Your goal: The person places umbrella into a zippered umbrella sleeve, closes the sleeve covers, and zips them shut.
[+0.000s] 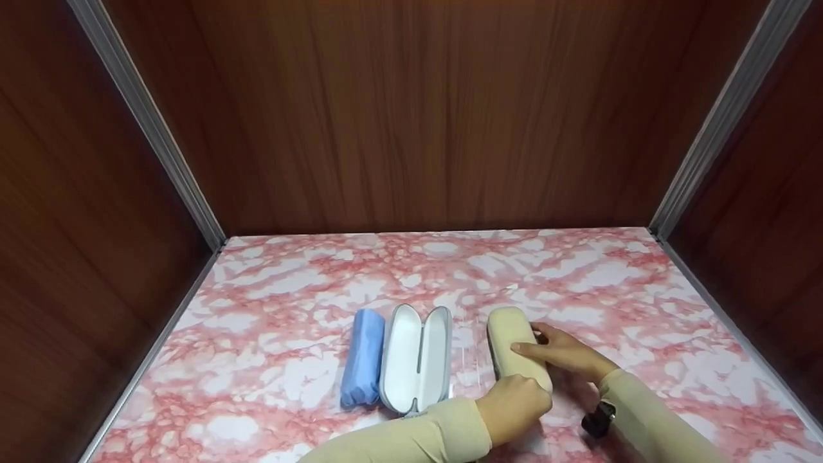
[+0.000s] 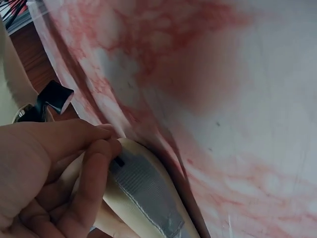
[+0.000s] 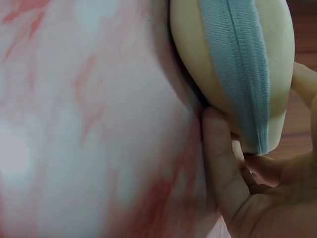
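A beige zippered case point(image 1: 511, 325) lies lengthwise on the table, closed as far as I can see. Grey zipper tape point(image 3: 237, 69) runs along its side. My right hand point(image 1: 566, 354) grips the case from the right, thumb on top and fingers at the side. At the near end, my left hand point(image 1: 514, 408) pinches the zipper's end; a small dark bit, seemingly the zipper pull point(image 2: 119, 161), shows at the fingertips. To the left, an open grey case point(image 1: 404, 366) with a white lining stands beside a folded blue umbrella-like bundle point(image 1: 363, 357).
The pink and white marbled table point(image 1: 270, 334) is enclosed by brown wood-grain panels point(image 1: 411, 116) at the back and both sides. Metal strips point(image 1: 148, 109) run along the corners. A black device point(image 1: 598, 419) sits on the right wrist.
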Demonstrator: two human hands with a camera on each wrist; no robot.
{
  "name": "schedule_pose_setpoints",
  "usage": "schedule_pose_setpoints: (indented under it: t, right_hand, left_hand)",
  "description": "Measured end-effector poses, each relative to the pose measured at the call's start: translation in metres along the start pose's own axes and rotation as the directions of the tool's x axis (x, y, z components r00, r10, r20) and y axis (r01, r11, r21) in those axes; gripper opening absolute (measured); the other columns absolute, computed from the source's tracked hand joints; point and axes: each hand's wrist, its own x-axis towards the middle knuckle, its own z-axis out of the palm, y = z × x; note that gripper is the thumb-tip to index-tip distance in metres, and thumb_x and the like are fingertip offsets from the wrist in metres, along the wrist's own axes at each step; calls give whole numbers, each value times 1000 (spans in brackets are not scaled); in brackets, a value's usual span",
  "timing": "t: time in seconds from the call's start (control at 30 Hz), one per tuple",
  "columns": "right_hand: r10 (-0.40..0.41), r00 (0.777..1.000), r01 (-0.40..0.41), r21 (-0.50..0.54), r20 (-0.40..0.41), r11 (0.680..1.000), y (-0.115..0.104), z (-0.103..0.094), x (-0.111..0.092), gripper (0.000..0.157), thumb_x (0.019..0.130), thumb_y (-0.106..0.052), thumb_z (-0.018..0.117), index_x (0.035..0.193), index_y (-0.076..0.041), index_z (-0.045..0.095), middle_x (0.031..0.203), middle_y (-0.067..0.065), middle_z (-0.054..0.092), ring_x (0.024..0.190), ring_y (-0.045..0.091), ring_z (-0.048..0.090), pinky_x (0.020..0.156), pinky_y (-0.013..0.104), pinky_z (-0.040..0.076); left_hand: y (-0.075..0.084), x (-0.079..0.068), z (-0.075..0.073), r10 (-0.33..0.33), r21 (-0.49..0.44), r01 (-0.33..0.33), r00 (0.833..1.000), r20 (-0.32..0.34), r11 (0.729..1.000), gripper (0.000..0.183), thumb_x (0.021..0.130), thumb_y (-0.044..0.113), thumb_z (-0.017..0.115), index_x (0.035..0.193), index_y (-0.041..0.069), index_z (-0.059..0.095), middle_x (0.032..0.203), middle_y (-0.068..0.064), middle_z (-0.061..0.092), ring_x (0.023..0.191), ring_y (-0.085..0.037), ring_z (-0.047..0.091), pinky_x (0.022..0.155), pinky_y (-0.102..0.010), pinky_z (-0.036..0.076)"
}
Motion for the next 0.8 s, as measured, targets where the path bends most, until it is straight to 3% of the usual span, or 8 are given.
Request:
schedule_pose_setpoints:
  t: [0.27, 0.53, 0.8]
  right_hand:
    - [-13, 999, 11, 44, 39, 999, -1, -2, 2, 83, 92, -40, 71, 154, 0, 31, 142, 26, 48, 124, 32, 53, 103, 45, 42]
    - [-21, 998, 19, 38, 55, 999, 0, -4, 3, 85, 93, -39, 71, 155, -1, 28, 137, 25, 52, 117, 30, 56, 101, 45, 44]
    - [-34, 998, 32, 43, 51, 999, -1, -3, 2, 85, 93, -37, 71, 155, 1, 27, 138, 26, 51, 118, 30, 56, 100, 45, 44]
  left_hand:
    - [-3, -1, -1, -33, -52, 34, 999, 12, 998, 12, 82, 16, 75, 76, 27, 73, 72, 12, 68, 67, -4, 65, 56, -18, 50]
    - [-7, -6, 0, -71, -162, 76, 997, 35, 984, 15, 77, 12, 79, 75, 21, 67, 70, 8, 66, 64, -8, 65, 52, -20, 50]
    - [-10, -5, -1, -77, -169, 87, 995, 69, 982, 15, 78, 13, 78, 73, 22, 67, 70, 8, 67, 64, -8, 64, 53, -20, 50]
